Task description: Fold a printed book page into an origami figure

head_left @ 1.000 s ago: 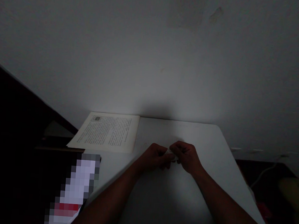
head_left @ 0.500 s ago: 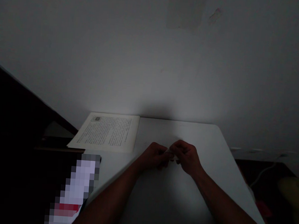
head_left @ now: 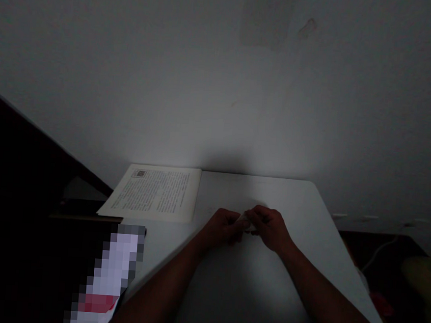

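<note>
My left hand (head_left: 221, 229) and my right hand (head_left: 269, 227) meet above the middle of the white table (head_left: 279, 195). Between their fingertips is a small pale piece (head_left: 251, 228), perhaps folded paper; dim light and the fingers hide most of it. Both hands are closed in a pinch on it, the left thumb lying across its near side and the right fingers at its right and upper edge.
A sheet or booklet of printed text (head_left: 157, 197) lies at the table's back left corner. A blurred-out screen-like object (head_left: 114, 267) is at the left edge. Behind stands a pale wall (head_left: 221, 83). To the right, a cable (head_left: 376, 259) hangs beyond the table edge.
The fingers have shifted slightly, and more of the pale piece shows between them. The whole view has moved a little, so the table sits slightly lower.
</note>
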A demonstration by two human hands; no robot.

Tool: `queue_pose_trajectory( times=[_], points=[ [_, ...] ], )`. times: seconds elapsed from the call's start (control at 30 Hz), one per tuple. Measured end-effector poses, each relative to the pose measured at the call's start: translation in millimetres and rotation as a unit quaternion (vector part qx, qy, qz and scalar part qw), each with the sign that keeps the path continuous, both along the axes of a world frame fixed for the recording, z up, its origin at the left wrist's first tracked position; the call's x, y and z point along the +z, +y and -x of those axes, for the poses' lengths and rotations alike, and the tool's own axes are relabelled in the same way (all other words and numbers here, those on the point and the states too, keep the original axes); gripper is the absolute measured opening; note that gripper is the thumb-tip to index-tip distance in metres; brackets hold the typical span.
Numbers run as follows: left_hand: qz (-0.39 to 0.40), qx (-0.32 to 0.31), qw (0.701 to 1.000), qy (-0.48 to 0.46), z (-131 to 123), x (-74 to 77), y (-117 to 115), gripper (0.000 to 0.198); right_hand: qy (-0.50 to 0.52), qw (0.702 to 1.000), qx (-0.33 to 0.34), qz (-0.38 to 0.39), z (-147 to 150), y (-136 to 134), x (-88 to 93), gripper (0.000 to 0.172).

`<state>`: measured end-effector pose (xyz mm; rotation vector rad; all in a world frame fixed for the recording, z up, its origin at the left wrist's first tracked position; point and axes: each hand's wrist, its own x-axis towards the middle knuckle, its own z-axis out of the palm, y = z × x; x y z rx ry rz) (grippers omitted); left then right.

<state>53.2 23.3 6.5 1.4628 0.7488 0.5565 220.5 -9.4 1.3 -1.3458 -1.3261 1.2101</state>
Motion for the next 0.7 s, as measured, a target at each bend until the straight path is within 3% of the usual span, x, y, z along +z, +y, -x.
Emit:
queue_pose_trajectory(
  times=[0.13, 0.3, 0.5, 0.7],
  points=[
    [-0.023, 0.031, 0.999, -0.002, 2.4, -0.6, 1.2, 0.043, -0.040, 0.998, 0.017, -0.055, -6.0, -1.1, -2.4, 0.030],
    [-0.053, 0.029, 0.998, -0.002, -0.3, 0.5, -0.6, 0.047, -0.026, 0.998, 0.021, -0.055, -6.9, -0.3, -2.6, 0.032],
    [-0.096, 0.127, 0.987, 0.030, -5.2, 1.8, -3.2, 0.038, -0.018, 0.998, 0.026, -0.051, -5.1, -0.3, -3.3, 0.031],
    [-0.183, 0.169, 0.965, 0.083, -2.5, 0.3, 0.7, 0.042, -0.116, 0.990, 0.045, -0.071, -2.4, -2.1, 3.9, 0.028]
  ],
)
